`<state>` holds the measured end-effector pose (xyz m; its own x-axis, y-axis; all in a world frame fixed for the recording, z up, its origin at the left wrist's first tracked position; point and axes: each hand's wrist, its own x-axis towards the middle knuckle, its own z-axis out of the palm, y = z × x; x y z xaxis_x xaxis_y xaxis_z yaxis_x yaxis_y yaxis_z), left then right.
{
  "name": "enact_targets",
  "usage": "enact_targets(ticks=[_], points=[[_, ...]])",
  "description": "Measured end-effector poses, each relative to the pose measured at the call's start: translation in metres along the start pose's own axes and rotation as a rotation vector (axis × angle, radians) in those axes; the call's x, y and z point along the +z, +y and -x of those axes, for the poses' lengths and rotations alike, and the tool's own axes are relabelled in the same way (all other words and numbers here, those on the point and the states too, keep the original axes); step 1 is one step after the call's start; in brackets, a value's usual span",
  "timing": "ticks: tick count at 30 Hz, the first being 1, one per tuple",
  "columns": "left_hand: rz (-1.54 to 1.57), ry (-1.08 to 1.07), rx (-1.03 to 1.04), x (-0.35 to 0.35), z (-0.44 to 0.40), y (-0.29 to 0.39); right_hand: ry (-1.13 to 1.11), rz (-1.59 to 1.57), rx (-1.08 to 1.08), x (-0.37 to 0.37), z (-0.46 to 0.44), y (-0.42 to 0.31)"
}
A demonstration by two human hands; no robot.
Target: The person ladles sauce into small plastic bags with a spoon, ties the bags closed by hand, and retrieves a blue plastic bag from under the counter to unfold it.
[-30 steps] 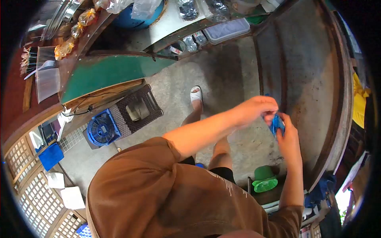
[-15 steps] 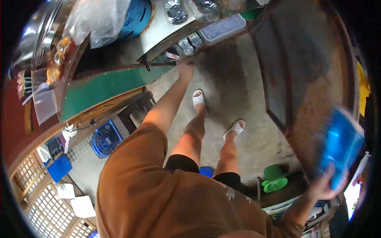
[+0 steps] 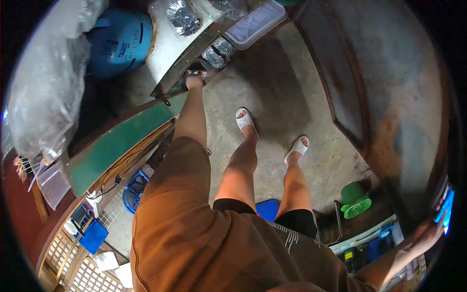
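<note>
My left arm is stretched out to the low shelf under the counter, and my left hand (image 3: 194,82) is at its opening. Right at the fingers is a small dark item with a red and white label (image 3: 196,73); whether they grip it is hidden. Beside it on the shelf sit clear plastic packs (image 3: 214,56) and a lidded clear plastic tub (image 3: 255,24). At the far right edge of the view, my right hand (image 3: 428,236) is closed on a shiny blue pack (image 3: 444,210), seen nearly edge-on.
A blue gas tank (image 3: 121,44) and a large clear plastic bag (image 3: 46,82) stand above the green panel (image 3: 124,138). A rusty metal panel (image 3: 384,82) borders the floor at right. A green bucket-like container (image 3: 354,199) and a blue fan (image 3: 134,194) are low down.
My left hand has moved left and closer to the labelled item on the shelf. My right hand has swung farther right with the blue pack. The whole view has shifted.
</note>
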<state>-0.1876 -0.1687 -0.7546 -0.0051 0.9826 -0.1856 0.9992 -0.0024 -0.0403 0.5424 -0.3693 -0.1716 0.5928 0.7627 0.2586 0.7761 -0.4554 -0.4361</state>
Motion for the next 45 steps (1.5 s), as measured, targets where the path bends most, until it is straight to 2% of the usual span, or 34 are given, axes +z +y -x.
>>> enact_targets(ticks=[1, 2, 3, 5, 6, 7, 8, 9, 10, 11, 12, 14, 16, 17, 20, 22, 23, 24, 25, 28, 29, 32, 36, 38, 39, 40, 41, 42, 43, 45], points=[[-0.215, -0.317, -0.034, -0.004, 0.001, 0.013, 0.005, -0.177, 0.141, 0.005, -0.002, -0.005], [0.049, -0.241, -0.113, -0.015, 0.018, 0.031, 0.051, -0.428, 0.386, 0.011, -0.004, -0.019], [0.314, -0.157, -0.19, -0.025, 0.044, 0.047, 0.085, -0.515, 0.419, 0.02, 0.001, -0.035], [0.677, -0.097, 0.084, -0.066, 0.102, 0.089, -0.047, -0.637, 0.399, 0.026, 0.014, -0.053], [0.762, -0.283, -0.07, -0.096, 0.129, 0.117, -0.119, -0.672, 0.478, 0.026, 0.018, -0.051], [0.777, -0.355, 0.038, -0.127, 0.155, 0.141, -0.242, -0.872, 0.453, 0.03, 0.026, -0.043], [0.798, -0.427, 0.146, -0.158, 0.182, 0.165, -0.262, -0.953, 0.415, 0.035, 0.041, -0.088], [0.816, -0.489, 0.007, -0.219, 0.212, 0.194, -0.225, -0.996, 0.418, 0.043, 0.053, -0.095], [0.984, -0.446, 0.147, -0.238, 0.237, 0.209, -0.361, -1.08, 0.571, 0.039, 0.06, -0.109], [1.152, -0.423, 0.294, -0.258, 0.261, 0.224, -0.38, -1.19, 0.628, 0.038, 0.071, -0.13], [1.021, -0.48, 0.285, -0.312, 0.275, 0.239, -0.453, -1.241, 0.626, 0.043, 0.08, -0.132], [1.193, -0.403, 0.284, -0.418, 0.298, 0.257, -0.486, -1.347, 0.575, 0.032, 0.096, -0.162], [1.283, -0.238, 0.307, -0.461, 0.307, 0.259, -0.561, -1.443, 0.55, 0.015, 0.103, -0.181], [1.328, -0.171, 0.312, -0.478, 0.316, 0.255, -0.647, -1.435, 0.481, 0.0, 0.102, -0.188], [1.577, -0.4, 0.029, -0.524, 0.325, 0.23, -0.791, -1.391, 0.238, -0.03, 0.096, -0.209], [1.569, -0.39, 0.034, -0.538, 0.327, 0.216, -0.801, -1.364, 0.143, -0.045, 0.091, -0.222], [1.457, -0.304, 0.125, -0.545, 0.328, 0.209, -0.77, -1.32, 0.048, -0.051, 0.089, -0.226], [1.377, -0.336, 0.107, -0.55, 0.327, 0.2, -0.742, -1.276, -0.044, -0.055, 0.086, -0.233], [1.258, -0.249, 0.092, -0.553, 0.331, 0.195, -0.711, -1.231, -0.139, -0.058, 0.084, -0.24], [0.84, 0.038, 0.133, -0.566, 0.33, 0.171, -0.658, -0.955, -0.257, -0.071, 0.085, -0.264], [0.787, 0.052, 0.114, -0.564, 0.325, 0.16, -0.607, -0.869, -0.306, -0.067, 0.086, -0.268], [0.662, 0.133, 0.097, -0.566, 0.312, 0.127, -0.258, -0.702, -0.691, -0.076, 0.097, -0.297], [0.618, 0.064, 0.055, -0.572, 0.289, 0.093, -0.157, -0.749, -0.7, -0.069, 0.114, -0.321], [0.544, 0.017, 0.018, -0.597, 0.285, 0.094, -0.135, -0.753, -0.701, -0.066, 0.121, -0.331], [0.636, 0.011, 0.054, -0.619, 0.286, 0.1, -0.132, -0.741, -0.701, -0.066, 0.124, -0.336], [0.775, 0.072, 0.214, -0.638, 0.288, 0.109, -0.129, -0.729, -0.702, -0.067, 0.126, -0.34], [1.042, 0.116, 0.36, -0.651, 0.287, 0.121, -0.126, -0.716, -0.704, -0.065, 0.128, -0.342], [1.319, 0.09, 0.428, -0.675, 0.293, 0.14, -0.209, -0.778, -0.601, -0.062, 0.131, -0.343], [1.256, 0.27, 0.501, -0.702, 0.301, 0.157, -0.29, -0.838, -0.498, -0.058, 0.133, -0.343], [1.18, 0.447, 0.514, -0.726, 0.289, 0.175, -0.401, -0.977, -0.355, -0.056, 0.133, -0.344]])
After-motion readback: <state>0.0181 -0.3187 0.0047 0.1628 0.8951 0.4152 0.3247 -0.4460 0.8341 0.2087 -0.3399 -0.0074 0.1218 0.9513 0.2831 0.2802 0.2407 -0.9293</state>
